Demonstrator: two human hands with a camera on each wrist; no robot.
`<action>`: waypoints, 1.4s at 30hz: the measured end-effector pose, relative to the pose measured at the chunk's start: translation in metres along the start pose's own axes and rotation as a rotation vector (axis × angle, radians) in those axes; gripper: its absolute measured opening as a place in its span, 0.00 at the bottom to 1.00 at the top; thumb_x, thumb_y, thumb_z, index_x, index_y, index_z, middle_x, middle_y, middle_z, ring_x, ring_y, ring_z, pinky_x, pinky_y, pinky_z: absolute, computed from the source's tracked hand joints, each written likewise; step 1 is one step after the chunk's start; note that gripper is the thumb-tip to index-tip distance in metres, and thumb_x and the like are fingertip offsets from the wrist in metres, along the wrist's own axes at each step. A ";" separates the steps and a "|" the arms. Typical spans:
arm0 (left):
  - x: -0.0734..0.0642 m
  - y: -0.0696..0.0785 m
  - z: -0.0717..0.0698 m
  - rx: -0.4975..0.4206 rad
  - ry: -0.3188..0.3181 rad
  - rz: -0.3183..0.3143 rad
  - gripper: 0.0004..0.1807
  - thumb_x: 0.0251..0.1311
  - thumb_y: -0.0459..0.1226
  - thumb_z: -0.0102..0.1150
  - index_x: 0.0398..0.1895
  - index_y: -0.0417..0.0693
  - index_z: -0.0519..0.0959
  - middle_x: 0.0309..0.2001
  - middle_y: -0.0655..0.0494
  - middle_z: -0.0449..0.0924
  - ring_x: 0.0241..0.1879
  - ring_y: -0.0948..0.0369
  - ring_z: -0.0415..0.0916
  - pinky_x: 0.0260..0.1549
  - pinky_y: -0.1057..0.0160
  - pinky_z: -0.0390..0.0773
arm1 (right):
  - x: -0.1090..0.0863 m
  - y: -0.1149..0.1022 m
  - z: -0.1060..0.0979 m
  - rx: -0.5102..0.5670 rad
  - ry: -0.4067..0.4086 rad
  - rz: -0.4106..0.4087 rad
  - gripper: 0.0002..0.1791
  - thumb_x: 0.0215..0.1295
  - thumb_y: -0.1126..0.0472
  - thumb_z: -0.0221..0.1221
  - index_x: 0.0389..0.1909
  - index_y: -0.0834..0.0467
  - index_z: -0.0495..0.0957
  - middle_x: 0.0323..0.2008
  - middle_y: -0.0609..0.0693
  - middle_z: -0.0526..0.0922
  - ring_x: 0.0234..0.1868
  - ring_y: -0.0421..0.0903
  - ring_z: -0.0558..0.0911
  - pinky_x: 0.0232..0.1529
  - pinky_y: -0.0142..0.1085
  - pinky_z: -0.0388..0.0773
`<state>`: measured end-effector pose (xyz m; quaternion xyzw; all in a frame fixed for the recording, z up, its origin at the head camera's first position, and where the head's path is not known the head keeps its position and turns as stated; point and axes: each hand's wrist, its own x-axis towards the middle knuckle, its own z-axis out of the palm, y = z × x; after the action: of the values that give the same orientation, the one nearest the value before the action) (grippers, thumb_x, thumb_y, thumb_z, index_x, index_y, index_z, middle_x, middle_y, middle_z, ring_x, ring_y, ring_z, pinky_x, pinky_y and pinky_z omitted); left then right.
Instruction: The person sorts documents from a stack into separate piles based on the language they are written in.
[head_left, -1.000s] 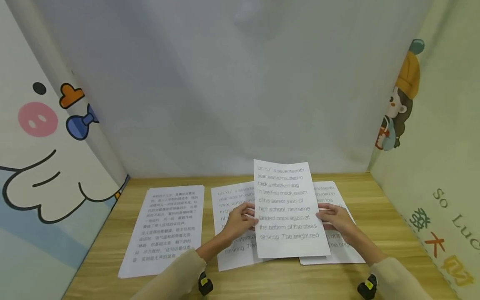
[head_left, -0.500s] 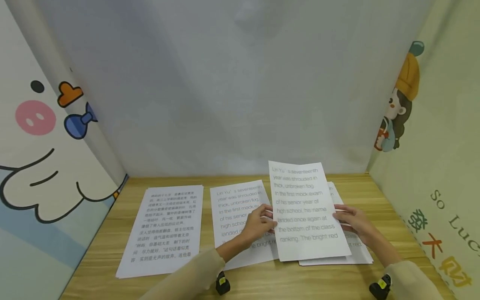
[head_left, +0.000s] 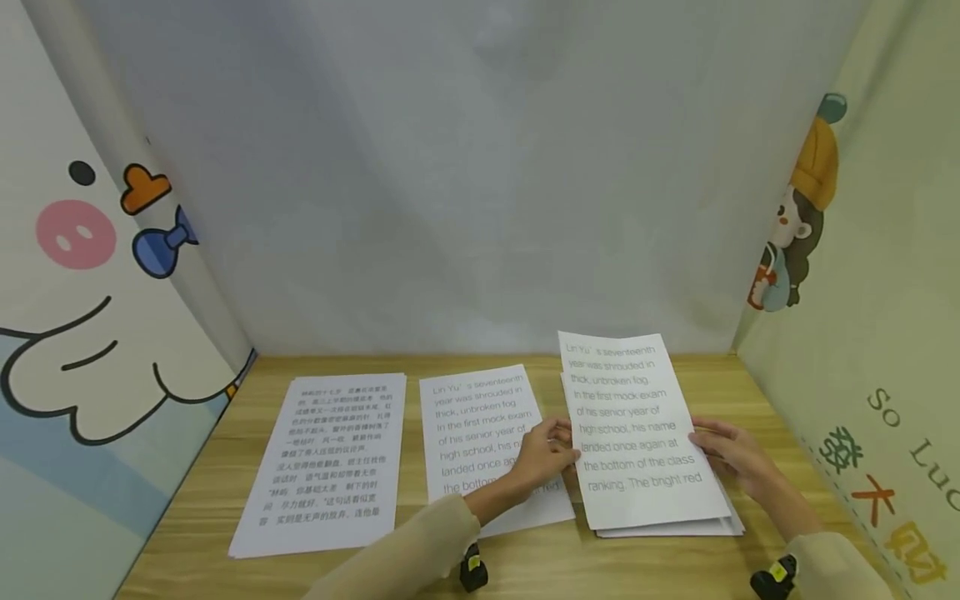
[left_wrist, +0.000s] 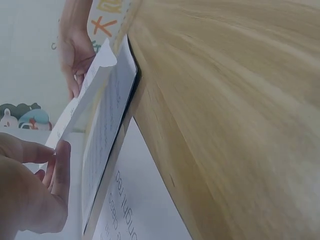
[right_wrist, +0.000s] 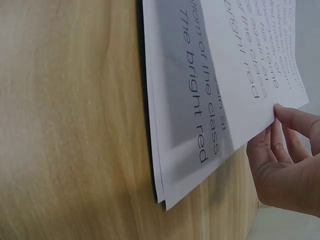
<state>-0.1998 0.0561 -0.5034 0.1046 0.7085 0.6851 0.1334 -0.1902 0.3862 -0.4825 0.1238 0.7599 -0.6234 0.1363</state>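
A printed sheet of paper (head_left: 633, 425) with large English text is held up between both hands, above the right-hand pile of paper (head_left: 736, 525). My left hand (head_left: 542, 462) pinches its left edge between thumb and fingers. On the opposite edge, my right hand (head_left: 738, 460) pinches it the same way. The left wrist view has the sheet (left_wrist: 82, 100) nearly edge-on, apart from the pile (left_wrist: 112, 112) under it. From the right wrist, the sheet's (right_wrist: 240, 95) shadow falls across the pile's (right_wrist: 175, 175) top page, which bears the same text.
Another English-printed sheet (head_left: 472, 433) lies slightly turned in the middle, partly under my left forearm. Further left lies a stack of pages with Chinese text (head_left: 322, 467). The wooden table (head_left: 195, 500) meets a grey back wall (head_left: 480, 208) and decorated side walls.
Both hands have carried the sheet rightward and slightly down, from over the middle paper to over the right-hand pile. More of the middle sheet shows now.
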 end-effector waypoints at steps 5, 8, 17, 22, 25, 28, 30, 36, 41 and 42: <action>0.002 -0.002 0.009 -0.022 0.021 -0.048 0.22 0.56 0.20 0.62 0.56 0.34 0.74 0.41 0.46 0.80 0.30 0.64 0.80 0.33 0.60 0.89 | -0.001 0.005 -0.007 0.026 0.000 0.010 0.20 0.73 0.58 0.61 0.64 0.54 0.77 0.35 0.33 0.87 0.38 0.35 0.86 0.41 0.30 0.85; 0.003 -0.003 0.012 -0.023 0.025 -0.086 0.23 0.57 0.21 0.62 0.57 0.34 0.74 0.40 0.48 0.80 0.28 0.63 0.81 0.34 0.58 0.89 | -0.002 0.008 -0.011 0.009 0.004 0.016 0.24 0.73 0.57 0.61 0.68 0.58 0.74 0.36 0.33 0.87 0.38 0.35 0.86 0.41 0.31 0.85; 0.007 -0.010 0.022 -0.080 0.031 -0.163 0.20 0.55 0.20 0.61 0.53 0.34 0.75 0.36 0.48 0.82 0.24 0.62 0.81 0.33 0.59 0.89 | -0.003 0.012 -0.020 -0.019 -0.016 0.042 0.29 0.75 0.57 0.59 0.71 0.65 0.69 0.39 0.33 0.86 0.41 0.34 0.86 0.44 0.32 0.86; 0.008 -0.013 0.024 -0.086 0.030 -0.160 0.20 0.56 0.20 0.61 0.53 0.33 0.75 0.37 0.45 0.83 0.26 0.58 0.84 0.33 0.58 0.89 | -0.004 0.012 -0.023 -0.014 -0.013 0.049 0.26 0.74 0.58 0.59 0.69 0.65 0.72 0.40 0.33 0.86 0.40 0.35 0.86 0.44 0.32 0.86; 0.009 -0.015 0.025 -0.086 0.015 -0.166 0.20 0.58 0.21 0.61 0.54 0.33 0.74 0.38 0.45 0.84 0.27 0.60 0.84 0.33 0.60 0.89 | -0.004 0.011 -0.023 -0.026 -0.005 0.049 0.26 0.75 0.59 0.59 0.68 0.68 0.72 0.40 0.35 0.87 0.40 0.35 0.86 0.43 0.32 0.86; 0.010 -0.016 0.026 -0.080 0.007 -0.165 0.19 0.58 0.21 0.61 0.54 0.32 0.74 0.38 0.44 0.85 0.26 0.62 0.84 0.33 0.61 0.89 | -0.004 0.012 -0.024 -0.042 0.001 0.046 0.26 0.75 0.60 0.58 0.67 0.70 0.72 0.40 0.37 0.87 0.39 0.36 0.86 0.43 0.33 0.87; 0.010 -0.017 0.026 -0.079 0.007 -0.171 0.19 0.59 0.21 0.61 0.54 0.32 0.74 0.38 0.44 0.85 0.26 0.63 0.83 0.33 0.61 0.89 | -0.004 0.012 -0.024 -0.057 0.005 0.039 0.26 0.75 0.60 0.58 0.67 0.71 0.71 0.40 0.38 0.87 0.39 0.36 0.86 0.43 0.33 0.87; 0.007 -0.015 0.027 -0.106 -0.018 -0.213 0.20 0.59 0.21 0.61 0.56 0.31 0.74 0.38 0.44 0.84 0.26 0.61 0.84 0.33 0.61 0.89 | -0.005 0.013 -0.023 -0.106 0.010 0.017 0.25 0.76 0.61 0.57 0.66 0.72 0.71 0.40 0.38 0.88 0.38 0.35 0.87 0.41 0.32 0.87; 0.005 -0.014 0.023 -0.110 -0.006 -0.230 0.24 0.60 0.21 0.60 0.61 0.29 0.72 0.43 0.40 0.85 0.31 0.60 0.85 0.37 0.62 0.89 | -0.007 0.010 -0.025 -0.114 0.016 0.008 0.23 0.76 0.62 0.56 0.65 0.71 0.73 0.40 0.38 0.88 0.38 0.33 0.86 0.42 0.32 0.87; 0.005 -0.014 0.022 -0.113 -0.001 -0.235 0.25 0.61 0.21 0.59 0.62 0.29 0.71 0.43 0.41 0.85 0.32 0.60 0.85 0.38 0.62 0.89 | -0.007 0.010 -0.026 -0.118 0.013 0.003 0.23 0.76 0.62 0.56 0.65 0.72 0.72 0.41 0.38 0.88 0.39 0.33 0.86 0.43 0.32 0.87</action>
<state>-0.1969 0.0784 -0.5183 0.0136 0.6761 0.7034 0.2189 -0.1811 0.4135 -0.4840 0.1208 0.7959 -0.5766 0.1393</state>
